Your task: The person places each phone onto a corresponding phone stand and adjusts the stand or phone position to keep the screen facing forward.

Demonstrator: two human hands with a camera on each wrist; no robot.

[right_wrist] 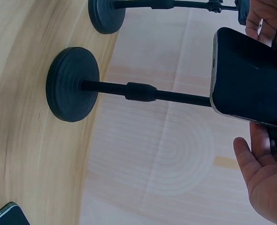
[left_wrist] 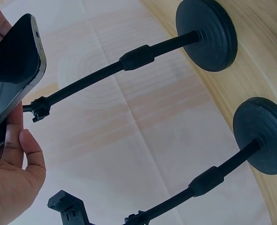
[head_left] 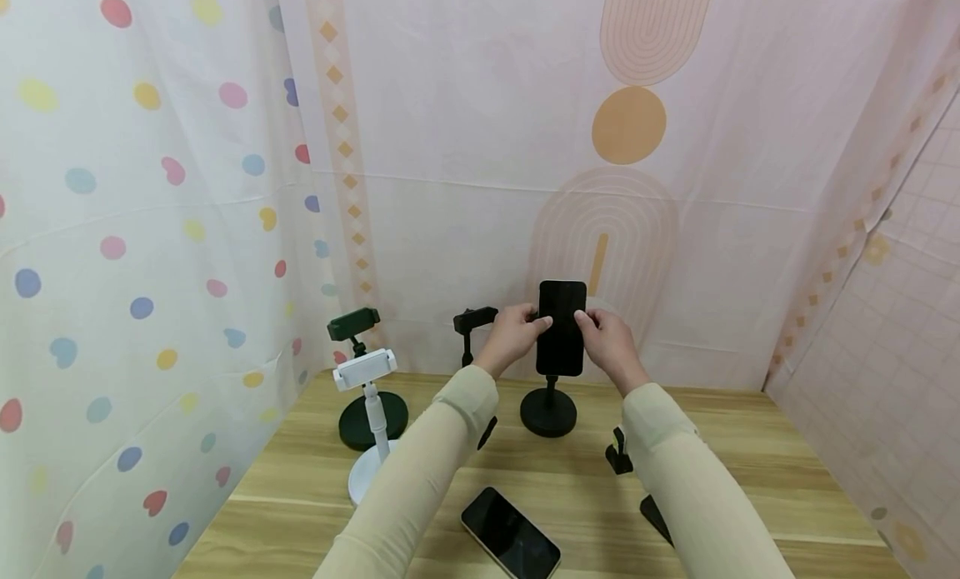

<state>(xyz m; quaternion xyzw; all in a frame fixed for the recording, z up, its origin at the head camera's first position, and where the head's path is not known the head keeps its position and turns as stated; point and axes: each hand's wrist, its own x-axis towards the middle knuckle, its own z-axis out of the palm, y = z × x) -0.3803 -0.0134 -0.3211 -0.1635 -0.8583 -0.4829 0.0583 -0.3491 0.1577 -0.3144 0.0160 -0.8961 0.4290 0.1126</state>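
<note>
A black-screened smartphone stands upright at the top of a black phone stand with a round base. My left hand grips its left edge, thumb on the screen. On the opposite edge my right hand grips it the same way. The stand's pole runs from the base up to behind the phone; the phone and fingers mostly hide the clamp. In the right wrist view, fingers of my right hand lie along the phone's side.
To the left stand a white phone stand, a dark green one and another black one. A second phone lies in front, with a third partly under my right sleeve. A small black object sits right of the stand.
</note>
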